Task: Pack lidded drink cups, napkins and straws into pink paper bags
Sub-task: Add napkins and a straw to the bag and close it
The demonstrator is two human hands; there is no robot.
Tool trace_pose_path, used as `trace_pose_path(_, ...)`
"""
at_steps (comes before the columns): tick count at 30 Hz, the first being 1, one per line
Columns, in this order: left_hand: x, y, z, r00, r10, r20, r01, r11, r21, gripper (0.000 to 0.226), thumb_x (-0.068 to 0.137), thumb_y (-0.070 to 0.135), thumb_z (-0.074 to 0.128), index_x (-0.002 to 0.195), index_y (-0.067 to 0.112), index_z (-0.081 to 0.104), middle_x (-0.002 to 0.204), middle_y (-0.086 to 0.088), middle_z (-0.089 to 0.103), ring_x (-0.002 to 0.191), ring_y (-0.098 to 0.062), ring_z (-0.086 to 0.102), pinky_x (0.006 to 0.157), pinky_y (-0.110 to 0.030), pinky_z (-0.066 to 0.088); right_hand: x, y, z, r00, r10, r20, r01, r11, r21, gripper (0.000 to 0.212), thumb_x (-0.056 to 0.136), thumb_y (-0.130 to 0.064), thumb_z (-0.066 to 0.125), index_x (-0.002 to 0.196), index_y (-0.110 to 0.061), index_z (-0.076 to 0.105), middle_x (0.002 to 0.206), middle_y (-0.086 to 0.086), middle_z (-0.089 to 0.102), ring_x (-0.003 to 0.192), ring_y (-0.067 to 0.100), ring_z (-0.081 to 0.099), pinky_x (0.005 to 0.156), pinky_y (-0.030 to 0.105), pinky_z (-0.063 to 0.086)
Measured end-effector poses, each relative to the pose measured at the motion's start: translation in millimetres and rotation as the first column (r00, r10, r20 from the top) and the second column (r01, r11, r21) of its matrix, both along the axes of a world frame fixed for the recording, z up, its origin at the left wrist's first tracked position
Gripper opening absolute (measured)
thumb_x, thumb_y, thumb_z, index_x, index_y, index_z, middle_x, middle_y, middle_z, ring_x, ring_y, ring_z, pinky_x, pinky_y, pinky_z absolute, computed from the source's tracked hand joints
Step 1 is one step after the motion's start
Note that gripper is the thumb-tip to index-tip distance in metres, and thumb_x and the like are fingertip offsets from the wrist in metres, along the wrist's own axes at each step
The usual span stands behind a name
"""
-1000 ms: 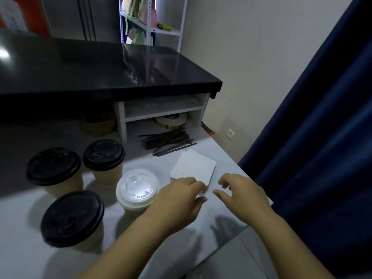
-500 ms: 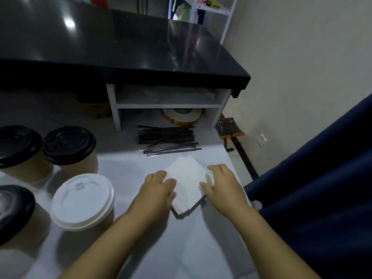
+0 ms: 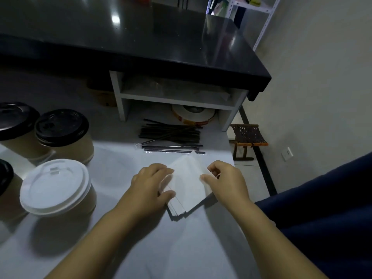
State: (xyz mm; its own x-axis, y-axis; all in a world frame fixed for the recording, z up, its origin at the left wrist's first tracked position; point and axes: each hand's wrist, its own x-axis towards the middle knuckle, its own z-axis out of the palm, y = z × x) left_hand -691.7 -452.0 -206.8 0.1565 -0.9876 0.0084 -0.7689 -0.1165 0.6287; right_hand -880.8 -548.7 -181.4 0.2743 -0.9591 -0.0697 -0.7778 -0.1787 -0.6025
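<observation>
Napkins lie in a white, slightly fanned stack on the grey worktop, close to its right edge and directly between my two hands. My left hand sits on the stack's left side. Its fingers are bent over the top and the thumb is against the near edge, so I hold the napkins there. My right hand is at the stack's right corner, thumb and curled forefinger pinching the edge of the upper sheets. How many sheets are in that pinch I cannot tell.

Just beyond the stack lie the straws, black and in a loose bundle, with a few in clear wrappers nearest the napkins' far corner. To my left stand the cups, all upright with lids on. The white-lidded cup is nearest, with a black-lidded cup behind it and a second black-lidded cup just beside that one. A third black lid is cut off at the left border.

Behind the straws a white shelf unit stands on the worktop and carries a glossy black top. A roll of tape lies under its lower shelf. Past the worktop's right edge a small wooden stool stands on the floor, and a dark blue curtain hangs at my right.
</observation>
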Motion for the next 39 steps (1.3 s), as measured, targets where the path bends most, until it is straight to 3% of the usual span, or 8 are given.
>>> trace_pose_path(4,1,-5,15,0.996,0.083,-0.037,-0.083,0.996,-0.018,0.065,0.08,0.05,0.061,0.136,0.028,0.036,0.139,0.009,0.039,0.128,-0.017,0.028,0.105,-0.037,0.026,4,0,8,0.969,0.056,0.241,-0.084,0.991,0.108,0.013,0.079,-0.03,0.071,0.07,-0.027,0.062,0.073,-0.011,0.063,0.065,0.008,0.057,0.058,0.024,0.049)
trace_pose_path(7,3,-6,23,0.986,0.142,-0.092,-0.144,0.989,-0.016,0.066,0.081,0.049,0.06,0.137,0.028,0.034,0.137,0.009,0.041,0.127,-0.015,0.028,0.106,-0.042,0.028,7,2,13,0.934,0.139,0.328,-0.23,0.938,0.258,0.01,0.077,-0.031,0.074,0.073,-0.028,0.065,0.077,-0.011,0.066,0.058,0.008,0.059,0.053,0.024,0.051)
trace_pose_path(12,8,-8,27,0.974,0.136,-0.181,-0.129,0.99,0.049,0.046,0.083,0.037,0.063,0.125,0.032,0.048,0.102,0.015,0.056,0.108,-0.014,0.05,0.102,-0.044,0.037,6,2,11,0.902,0.145,0.407,-0.3,0.888,0.349,0.012,0.078,-0.024,0.075,0.072,-0.022,0.065,0.076,-0.003,0.066,0.053,0.008,0.056,0.047,0.024,0.048)
trace_pose_path(16,9,-9,23,0.976,0.118,-0.183,-0.118,0.993,0.011,0.022,0.081,0.02,0.067,0.096,0.035,0.06,0.081,0.019,0.061,0.087,-0.009,0.059,0.093,-0.037,0.043,6,0,7,0.912,0.089,0.4,-0.242,0.905,0.351,0.016,0.082,-0.032,0.069,0.071,-0.022,0.066,0.069,-0.005,0.064,0.052,0.004,0.055,0.046,0.02,0.044)
trace_pose_path(20,13,-6,23,0.97,0.091,-0.225,-0.099,0.995,-0.024,0.027,0.081,0.014,0.067,0.088,0.038,0.059,0.081,0.018,0.061,0.076,-0.001,0.059,0.069,-0.006,0.041,4,-11,2,0.977,0.06,0.205,-0.092,0.985,0.146,0.018,0.089,-0.039,0.058,0.08,-0.024,0.065,0.078,-0.008,0.063,0.067,0.008,0.056,0.061,0.025,0.045)
trace_pose_path(26,18,-5,29,0.976,0.011,-0.219,-0.012,1.0,-0.005,0.039,0.081,0.012,0.068,0.084,0.049,0.054,0.084,0.015,0.062,0.071,-0.004,0.056,0.065,-0.01,0.041,11,-17,-4,0.989,0.135,-0.062,-0.12,0.972,0.2,0.036,0.075,-0.042,0.07,0.105,-0.026,0.058,0.091,-0.008,0.058,0.081,0.01,0.058,0.068,0.03,0.049)
trace_pose_path(35,11,-7,32,0.966,0.047,-0.252,-0.051,0.999,-0.012,0.033,0.074,0.013,0.075,0.094,0.037,0.064,0.076,0.013,0.063,0.07,0.0,0.056,0.064,-0.006,0.04,6,-20,0,0.987,0.024,0.161,-0.054,0.981,0.187,0.03,0.068,-0.019,0.082,0.09,-0.024,0.062,0.067,-0.008,0.057,0.057,0.004,0.051,0.055,0.019,0.042)
trace_pose_path(39,8,-8,32,0.961,0.077,-0.265,-0.086,0.996,-0.02,0.029,0.071,0.013,0.077,0.09,0.032,0.068,0.076,0.013,0.067,0.074,0.004,0.059,0.065,-0.006,0.041,3,-20,0,0.985,0.025,0.171,-0.054,0.985,0.166,0.015,0.076,-0.018,0.076,0.079,-0.026,0.063,0.067,-0.009,0.059,0.06,0.004,0.053,0.058,0.018,0.042)
